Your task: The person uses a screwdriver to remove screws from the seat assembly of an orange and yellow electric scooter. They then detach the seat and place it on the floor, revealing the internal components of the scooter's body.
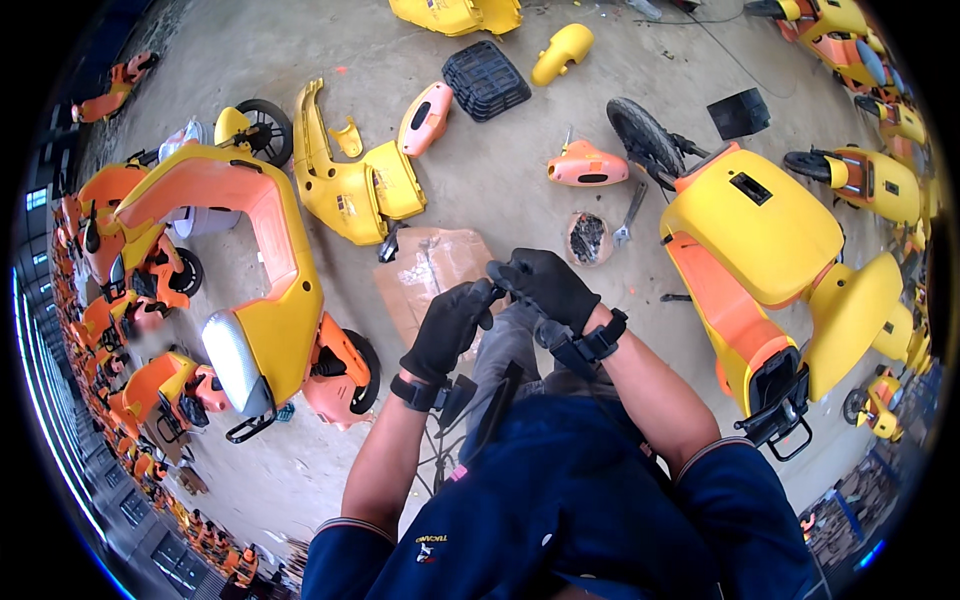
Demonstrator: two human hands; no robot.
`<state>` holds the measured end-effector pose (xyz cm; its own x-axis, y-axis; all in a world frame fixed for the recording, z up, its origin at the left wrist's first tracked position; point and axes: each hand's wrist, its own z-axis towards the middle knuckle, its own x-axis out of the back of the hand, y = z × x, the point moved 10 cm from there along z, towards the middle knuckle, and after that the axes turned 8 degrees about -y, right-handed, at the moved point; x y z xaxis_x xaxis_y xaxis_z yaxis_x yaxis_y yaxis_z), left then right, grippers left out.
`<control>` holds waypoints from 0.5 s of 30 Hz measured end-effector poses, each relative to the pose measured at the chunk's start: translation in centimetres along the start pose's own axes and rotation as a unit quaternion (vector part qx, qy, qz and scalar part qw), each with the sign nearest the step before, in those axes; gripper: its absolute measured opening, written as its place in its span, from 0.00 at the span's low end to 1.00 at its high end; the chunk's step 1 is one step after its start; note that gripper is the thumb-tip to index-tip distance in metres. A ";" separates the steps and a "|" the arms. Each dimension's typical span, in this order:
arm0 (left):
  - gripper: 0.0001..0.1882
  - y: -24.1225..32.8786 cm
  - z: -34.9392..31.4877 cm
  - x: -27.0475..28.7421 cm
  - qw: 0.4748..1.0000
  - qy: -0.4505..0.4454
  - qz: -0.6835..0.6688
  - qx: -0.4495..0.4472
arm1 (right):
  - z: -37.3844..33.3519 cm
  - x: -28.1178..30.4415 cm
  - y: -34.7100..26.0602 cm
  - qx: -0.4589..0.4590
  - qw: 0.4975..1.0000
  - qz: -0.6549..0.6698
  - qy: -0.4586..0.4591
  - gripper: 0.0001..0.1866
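My left hand (445, 330) and my right hand (548, 285), both in black gloves, meet in front of my legs. Fingers on both sides are pinched together around something small and dark, too hidden to name. Just beyond them a flattened brown cardboard sheet (425, 285) lies on the floor. To the right of my hands sits a round holder of small dark parts (588, 240), with a wrench (632, 212) beside it. An orange scooter body piece (588, 166) lies a bit farther off.
A yellow and orange scooter (275, 230) stands at left, another (745, 220) at right. Yellow body panels (345, 190), an orange-and-white piece (426, 118), a black crate (486, 80) and a black box (738, 113) lie ahead. Rows of scooters line both sides.
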<state>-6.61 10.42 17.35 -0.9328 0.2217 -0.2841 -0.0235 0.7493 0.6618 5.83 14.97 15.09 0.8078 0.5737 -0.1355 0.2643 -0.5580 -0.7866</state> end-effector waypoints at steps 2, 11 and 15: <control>0.14 0.3 -0.2 0.5 1.000 0.004 0.000 0.008 | 0.7 -0.2 -0.8 -0.004 1.000 -0.027 -0.004 0.19; 0.12 4.4 0.6 1.5 0.982 -0.029 0.128 -0.135 | 2.5 -0.4 -3.4 0.061 0.995 0.019 -0.079 0.15; 0.12 7.5 0.2 0.9 0.916 -0.012 0.292 -0.275 | 2.2 0.6 -5.7 0.077 0.991 -0.018 -0.107 0.13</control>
<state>-7.55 16.38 21.91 -0.8363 0.5028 0.2186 0.2925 0.0719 0.9536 3.60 19.82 18.16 0.6651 0.7147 -0.2162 0.1954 -0.4461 -0.8734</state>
